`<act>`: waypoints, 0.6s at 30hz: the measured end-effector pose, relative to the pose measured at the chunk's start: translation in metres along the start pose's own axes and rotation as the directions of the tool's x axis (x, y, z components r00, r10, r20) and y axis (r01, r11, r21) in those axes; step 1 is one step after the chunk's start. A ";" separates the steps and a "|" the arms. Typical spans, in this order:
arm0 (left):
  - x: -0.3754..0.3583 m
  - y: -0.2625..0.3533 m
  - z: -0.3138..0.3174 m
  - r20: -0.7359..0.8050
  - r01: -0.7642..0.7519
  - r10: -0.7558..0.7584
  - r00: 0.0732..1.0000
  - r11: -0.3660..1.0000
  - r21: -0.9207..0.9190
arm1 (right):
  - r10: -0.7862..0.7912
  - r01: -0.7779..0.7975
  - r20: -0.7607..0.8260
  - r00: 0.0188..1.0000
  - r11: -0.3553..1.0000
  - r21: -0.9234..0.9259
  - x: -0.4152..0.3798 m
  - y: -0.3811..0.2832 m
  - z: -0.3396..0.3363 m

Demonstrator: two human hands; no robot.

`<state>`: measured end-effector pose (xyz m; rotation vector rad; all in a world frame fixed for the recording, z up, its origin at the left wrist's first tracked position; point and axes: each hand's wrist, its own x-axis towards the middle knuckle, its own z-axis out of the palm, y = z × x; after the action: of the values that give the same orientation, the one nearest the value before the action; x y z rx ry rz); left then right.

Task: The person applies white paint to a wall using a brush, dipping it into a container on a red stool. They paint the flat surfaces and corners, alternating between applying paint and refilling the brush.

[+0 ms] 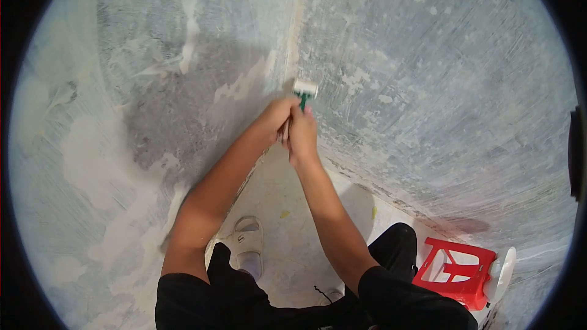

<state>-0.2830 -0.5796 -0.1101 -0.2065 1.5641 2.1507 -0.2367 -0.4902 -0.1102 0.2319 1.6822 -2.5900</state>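
Observation:
A small green-handled tool [304,90] with a short, wide white head is raised against the wall corner, its head overlapping the right-hand wall in this view. My right hand [302,131] is closed around the handle, thumb pointing up toward the head. Pressed close beside it, my left hand [280,115] has its fingers curled onto the same handle. Much of the grip is hidden behind the hands. Patchy grey plaster with whitish smears covers the left wall [153,116] and the right wall [416,85].
Below my arms is a pale, stained floor [287,208] narrowing into the corner. A red plastic stool [458,269] stands at the lower right by the wall, with a white round object [504,275] at its side. My foot in a light slipper [249,244] is near the left wall.

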 end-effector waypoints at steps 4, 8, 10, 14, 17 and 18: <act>-0.015 0.076 0.038 0.020 -0.209 0.211 0.977 0.975 -0.069 | -0.168 0.168 -0.001 0.986 0.985 0.033 -0.004 -0.083 0.039; -0.032 0.107 0.051 0.033 -0.520 0.519 0.854 0.850 0.086 | -0.559 0.565 0.115 0.821 0.766 -0.306 0.022 -0.096 0.040; -0.026 0.103 0.053 0.104 -0.599 0.591 0.800 0.797 0.075 | -0.628 0.633 0.170 0.759 0.652 -0.418 0.029 -0.096 0.027; 0.011 0.060 0.055 0.203 -0.631 0.616 0.761 0.776 0.011 | -0.692 0.669 0.167 0.702 0.562 -0.487 0.054 -0.055 -0.012; 0.053 0.003 0.047 0.174 -0.648 0.627 0.760 0.752 0.120 | -0.797 0.715 0.143 0.587 0.428 -0.553 0.082 0.003 -0.054; 0.054 -0.006 0.047 0.178 -0.648 0.625 0.760 0.752 0.121 | -0.798 0.715 0.139 0.586 0.428 -0.553 0.087 0.017 -0.066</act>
<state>-0.3207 -0.5188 -0.1203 0.6114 1.9289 2.4166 -0.3138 -0.4335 -0.1644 -0.5355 3.0981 -2.3226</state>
